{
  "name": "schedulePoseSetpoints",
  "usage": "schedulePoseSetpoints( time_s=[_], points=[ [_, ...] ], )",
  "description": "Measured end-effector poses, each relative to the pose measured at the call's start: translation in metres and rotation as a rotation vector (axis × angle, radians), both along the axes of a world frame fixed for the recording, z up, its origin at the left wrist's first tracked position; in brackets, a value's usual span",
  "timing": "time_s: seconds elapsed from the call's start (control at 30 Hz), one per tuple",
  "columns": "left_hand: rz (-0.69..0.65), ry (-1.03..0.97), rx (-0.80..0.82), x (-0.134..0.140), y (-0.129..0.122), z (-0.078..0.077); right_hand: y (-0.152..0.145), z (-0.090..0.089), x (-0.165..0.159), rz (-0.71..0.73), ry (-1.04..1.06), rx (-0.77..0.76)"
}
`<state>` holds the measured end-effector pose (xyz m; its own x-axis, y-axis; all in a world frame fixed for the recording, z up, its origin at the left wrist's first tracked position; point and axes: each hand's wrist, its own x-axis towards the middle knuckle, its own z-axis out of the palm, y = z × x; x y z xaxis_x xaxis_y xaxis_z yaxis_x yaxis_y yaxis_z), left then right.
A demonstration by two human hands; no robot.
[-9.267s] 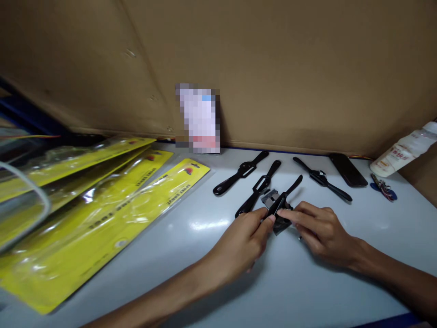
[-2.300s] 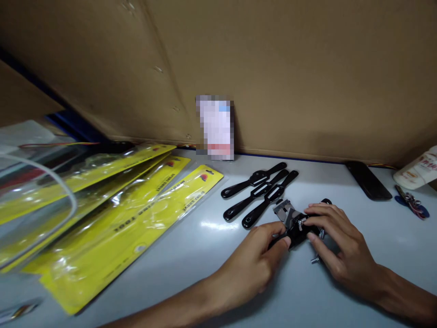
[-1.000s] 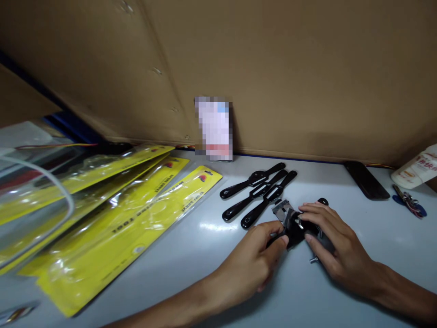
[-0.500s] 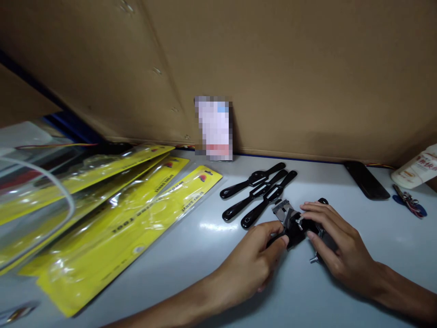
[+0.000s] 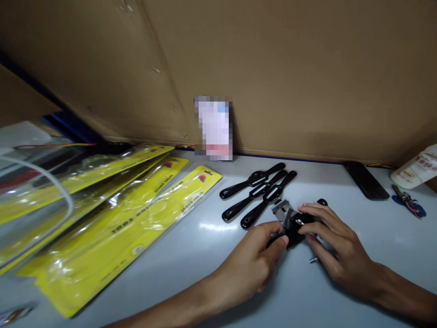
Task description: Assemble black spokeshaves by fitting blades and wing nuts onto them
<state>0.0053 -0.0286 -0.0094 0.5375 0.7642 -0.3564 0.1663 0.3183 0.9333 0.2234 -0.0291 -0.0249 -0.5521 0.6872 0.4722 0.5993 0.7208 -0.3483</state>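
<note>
My left hand [image 5: 261,257] is closed, thumb and fingers pinching one handle of a black spokeshave [image 5: 290,238] low over the table. At the tool's middle sits a silver screw [image 5: 299,222], and the fingertips of my right hand [image 5: 336,243] are on it, thumb a little below. Part of the tool is covered by that hand. Just beyond lie flat metal blade pieces [image 5: 282,211]. Another screw [image 5: 313,260] shows beneath my right thumb. Several black spokeshave bodies [image 5: 254,193] lie side by side behind my left hand.
Yellow blister packs [image 5: 136,228] overlap on the left, with a pale cable [image 5: 64,187] across them. A blurred-out card [image 5: 215,130] leans on the cardboard wall [image 5: 290,77]. At right are a black phone [image 5: 367,180], keys [image 5: 408,200] and a white bottle [image 5: 418,168].
My right fingers have shifted slightly on the silver screw, which now shows turned to a different angle. My left hand keeps its hold on the spokeshave.
</note>
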Motion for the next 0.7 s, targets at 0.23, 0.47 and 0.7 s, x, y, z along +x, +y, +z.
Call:
schedulePoseSetpoints(
  time_s=[0.23, 0.47, 0.7],
  points=[
    [-0.004, -0.003, 0.020, 0.0010, 0.0004, -0.0022, -0.0009, -0.0004, -0.0016, -0.026, -0.016, -0.015],
    [0.000, 0.018, 0.007, 0.0001, 0.0004, -0.0001, 0.0006, -0.0020, -0.0007, -0.054, 0.018, 0.006],
    [0.000, 0.011, 0.011, 0.0009, 0.0005, 0.0024, 0.0021, -0.0028, -0.0007, -0.064, 0.021, 0.038]
  ],
)
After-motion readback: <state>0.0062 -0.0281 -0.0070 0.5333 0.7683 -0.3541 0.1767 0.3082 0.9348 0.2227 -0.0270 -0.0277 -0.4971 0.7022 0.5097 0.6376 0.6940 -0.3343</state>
